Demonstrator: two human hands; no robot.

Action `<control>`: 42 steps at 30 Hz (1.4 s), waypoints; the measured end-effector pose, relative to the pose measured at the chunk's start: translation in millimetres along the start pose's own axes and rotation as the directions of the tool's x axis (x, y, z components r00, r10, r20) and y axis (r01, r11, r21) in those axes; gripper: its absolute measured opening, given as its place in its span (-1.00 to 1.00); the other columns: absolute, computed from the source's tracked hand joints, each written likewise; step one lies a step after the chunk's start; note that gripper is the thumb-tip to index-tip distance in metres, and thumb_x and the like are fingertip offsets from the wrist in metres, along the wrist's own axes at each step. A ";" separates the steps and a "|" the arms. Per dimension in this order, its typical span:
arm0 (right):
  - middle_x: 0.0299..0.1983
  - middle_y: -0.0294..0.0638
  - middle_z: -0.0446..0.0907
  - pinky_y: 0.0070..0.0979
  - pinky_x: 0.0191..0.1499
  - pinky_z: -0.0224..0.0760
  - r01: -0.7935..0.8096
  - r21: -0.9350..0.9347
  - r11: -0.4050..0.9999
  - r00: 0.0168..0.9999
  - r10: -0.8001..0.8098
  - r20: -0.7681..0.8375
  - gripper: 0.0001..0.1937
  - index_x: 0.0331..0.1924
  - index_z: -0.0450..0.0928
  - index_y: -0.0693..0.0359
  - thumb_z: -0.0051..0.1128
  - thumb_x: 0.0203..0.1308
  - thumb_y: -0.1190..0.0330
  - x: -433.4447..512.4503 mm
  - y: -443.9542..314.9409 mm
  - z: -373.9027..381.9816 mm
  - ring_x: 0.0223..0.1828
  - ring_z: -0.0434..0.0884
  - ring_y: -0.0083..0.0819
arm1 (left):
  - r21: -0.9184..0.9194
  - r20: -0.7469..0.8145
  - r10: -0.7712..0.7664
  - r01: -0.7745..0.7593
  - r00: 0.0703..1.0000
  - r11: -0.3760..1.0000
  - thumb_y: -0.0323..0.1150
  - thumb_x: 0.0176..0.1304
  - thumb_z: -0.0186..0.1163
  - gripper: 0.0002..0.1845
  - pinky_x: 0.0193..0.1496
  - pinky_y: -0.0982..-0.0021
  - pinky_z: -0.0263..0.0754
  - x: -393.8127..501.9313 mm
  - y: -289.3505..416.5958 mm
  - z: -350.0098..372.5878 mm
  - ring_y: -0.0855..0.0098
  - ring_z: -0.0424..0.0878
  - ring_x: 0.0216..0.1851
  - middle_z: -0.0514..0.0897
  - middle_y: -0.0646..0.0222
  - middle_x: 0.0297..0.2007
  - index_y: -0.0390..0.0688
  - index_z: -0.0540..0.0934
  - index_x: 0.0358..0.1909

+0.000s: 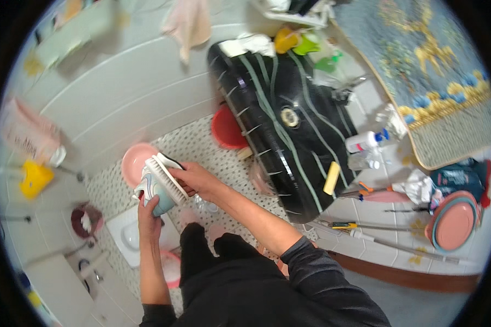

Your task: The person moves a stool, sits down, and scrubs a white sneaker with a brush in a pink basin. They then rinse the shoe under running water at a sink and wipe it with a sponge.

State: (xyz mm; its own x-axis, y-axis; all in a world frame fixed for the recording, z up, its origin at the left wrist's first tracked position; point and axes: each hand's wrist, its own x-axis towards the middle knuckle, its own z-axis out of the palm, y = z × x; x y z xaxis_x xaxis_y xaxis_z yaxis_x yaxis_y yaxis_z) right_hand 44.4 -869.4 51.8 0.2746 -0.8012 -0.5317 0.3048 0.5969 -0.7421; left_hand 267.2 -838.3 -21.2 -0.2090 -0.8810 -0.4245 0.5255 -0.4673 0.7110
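Note:
My left hand (148, 216) grips a pale blue and white shoe (162, 205), holding it above the floor. A white-bristled scrub brush (163, 178) is in my right hand (198, 180), its bristles turned towards the shoe and touching or nearly touching its upper. My fingers wrap around the brush's white and black handle. Past the two hands, a pink basin (134, 158) rests on the floor, partly hidden behind the brush and shoe. Below the shoe lies a white squat toilet (120, 229), partly covered by my left forearm.
A black sink counter (266, 110) with green streaks fills the right side, a red bucket (228, 130) beneath its edge. On it lies a yellow bar (331, 178). A waste bin (83, 220) stands left of the toilet; a pink-rimmed tub (171, 267) sits by my legs.

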 end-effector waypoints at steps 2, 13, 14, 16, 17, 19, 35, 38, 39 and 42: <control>-0.46 -0.42 0.56 -0.62 -0.67 0.10 0.033 0.011 0.999 0.987 -0.031 -0.156 -0.73 -0.02 0.62 0.20 0.14 0.51 0.16 -16.7 -33.2 -12.9 -0.66 0.38 -0.71 | 0.062 0.078 0.011 -0.015 0.997 0.998 -0.45 0.30 0.28 -0.37 0.33 0.27 0.49 23.1 23.7 39.8 0.32 0.61 0.23 0.62 0.22 0.24 -0.34 0.41 0.41; -0.38 -0.29 0.63 -0.51 -0.40 0.43 0.150 -0.388 0.909 0.509 -0.407 -0.758 -0.68 0.07 0.67 0.25 0.25 0.45 0.19 -150.2 -93.1 -219.1 -0.45 0.59 -0.51 | 0.103 0.479 -0.100 0.058 0.872 0.993 -0.39 0.23 0.35 -0.24 0.41 0.26 0.41 82.5 107.3 202.0 0.25 0.60 0.28 0.60 0.16 0.30 -0.40 0.35 0.46; -0.30 -0.15 0.65 -0.39 -0.25 0.47 -0.092 -0.665 0.741 0.418 -0.578 -0.701 -0.64 0.05 0.67 0.30 0.29 0.38 0.17 -159.9 -95.8 -249.1 -0.32 0.63 -0.32 | 0.175 0.490 -0.091 0.004 0.867 0.984 -0.22 0.21 0.39 -0.16 0.42 0.21 0.40 84.9 108.5 218.8 0.23 0.57 0.32 0.57 0.10 0.33 -0.42 0.34 0.46; -0.03 0.16 0.60 -0.17 0.11 0.48 -0.433 -0.764 0.479 0.363 -0.683 -0.634 -0.56 0.01 0.69 0.34 0.35 0.21 0.15 -174.2 -117.3 -286.4 0.03 0.61 0.11 | 0.171 0.535 -0.099 0.007 0.839 0.985 -0.22 0.21 0.39 -0.16 0.44 0.20 0.39 86.6 110.1 252.4 0.21 0.57 0.33 0.58 0.08 0.33 -0.43 0.34 0.45; 0.10 0.11 0.57 -0.18 0.14 0.51 -0.485 -0.755 0.441 0.295 -0.730 -0.616 -0.61 0.03 0.71 0.25 0.37 0.21 0.18 -176.8 -123.5 -307.5 0.11 0.62 0.06 | 0.168 0.558 -0.105 0.012 0.823 0.986 -0.22 0.21 0.39 -0.16 0.44 0.20 0.39 87.8 107.7 269.2 0.21 0.57 0.33 0.58 0.07 0.33 -0.43 0.35 0.45; 0.27 0.11 0.48 -0.14 0.19 0.53 -0.534 -0.743 0.403 0.236 -0.773 -0.588 -0.66 0.03 0.70 0.23 0.36 0.22 0.26 -187.3 -146.6 -344.5 0.20 0.60 0.07 | 0.157 0.616 -0.144 0.058 0.774 0.986 -0.24 0.20 0.39 -0.17 0.46 0.18 0.38 96.2 99.3 302.2 0.18 0.58 0.33 0.58 0.06 0.32 -0.44 0.35 0.44; 0.17 0.08 0.51 0.02 -0.06 0.60 -0.628 -0.735 0.255 0.190 -0.866 -0.463 -0.81 -0.08 0.58 0.30 0.22 0.25 0.46 -191.5 -170.4 -466.1 -0.07 0.69 0.12 | 0.157 0.618 -0.402 0.395 0.676 0.905 -0.24 0.30 0.31 -0.32 0.45 0.04 0.40 206.9 -19.8 455.8 0.09 0.60 0.30 0.62 0.12 0.31 -0.27 0.43 0.42; 0.13 0.16 0.54 0.05 -0.09 0.58 -0.585 -0.671 0.456 0.057 -0.802 -0.595 -0.72 0.01 0.56 0.31 0.30 0.24 0.45 -188.8 -141.9 -440.4 -0.09 0.68 0.18 | 0.132 0.594 -0.431 0.447 0.679 0.885 -0.19 0.28 0.32 -0.28 0.45 0.04 0.38 223.1 -31.8 457.9 0.14 0.57 0.33 0.62 0.21 0.32 -0.18 0.42 0.46; 0.10 0.20 0.55 0.06 -0.10 0.57 -0.514 -0.640 0.571 0.063 -0.719 -0.692 -0.73 0.01 0.56 0.31 0.28 0.27 0.44 -186.9 -136.5 -429.7 -0.09 0.67 0.21 | 0.111 0.584 -0.436 0.464 0.685 0.879 -0.19 0.28 0.32 -0.29 0.45 0.02 0.37 231.7 -37.6 456.0 0.13 0.56 0.34 0.61 0.21 0.33 -0.18 0.42 0.46; -0.09 0.17 0.65 -0.16 -0.01 0.50 -0.067 -0.564 0.823 0.061 -0.561 -0.825 -0.63 0.18 0.54 0.33 0.18 0.42 0.29 -166.4 -94.1 -454.9 -0.07 0.67 0.10 | 0.086 0.577 -0.470 0.523 0.668 0.848 -0.18 0.29 0.29 -0.31 0.47 -0.07 0.32 241.2 -54.3 467.0 0.08 0.51 0.38 0.57 0.19 0.36 -0.18 0.43 0.44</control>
State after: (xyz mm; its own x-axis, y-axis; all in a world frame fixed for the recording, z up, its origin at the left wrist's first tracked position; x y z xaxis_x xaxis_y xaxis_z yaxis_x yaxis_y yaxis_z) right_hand -444.9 -811.2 24.5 -0.9071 -0.4182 0.0474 -0.2824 0.5215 -0.8051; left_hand -196.9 -1060.1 99.6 -0.8627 -0.4114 -0.2942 0.2652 -0.8633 0.4295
